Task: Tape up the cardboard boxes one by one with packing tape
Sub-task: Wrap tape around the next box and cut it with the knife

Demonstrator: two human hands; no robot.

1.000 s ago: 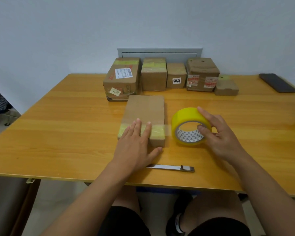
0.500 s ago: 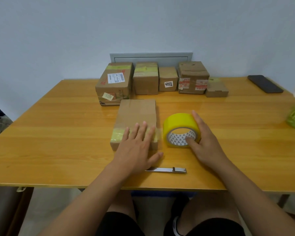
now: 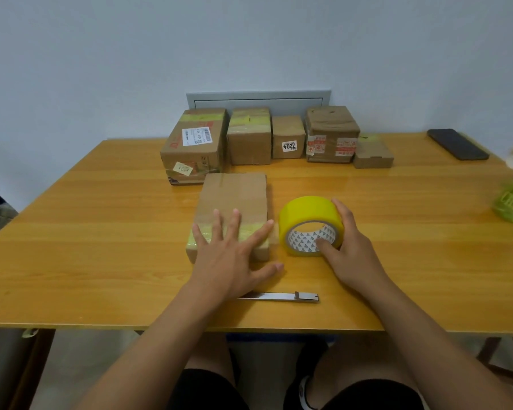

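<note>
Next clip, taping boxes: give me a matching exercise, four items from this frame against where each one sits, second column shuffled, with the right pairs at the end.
Things:
1. tape roll
2. utility knife
3. phone
4. flat box

Places:
A. far right corner of the table
B. under the flat left hand
C. gripped by the right hand
D. near table edge, in front of the hands

Pairs: 1-C, 2-D, 3-A, 4-B

Pale blue-grey wall fills upper frame. Grey framed panel at centre wall. Orange wooden table spans middle. Grey floor lower left.
</note>
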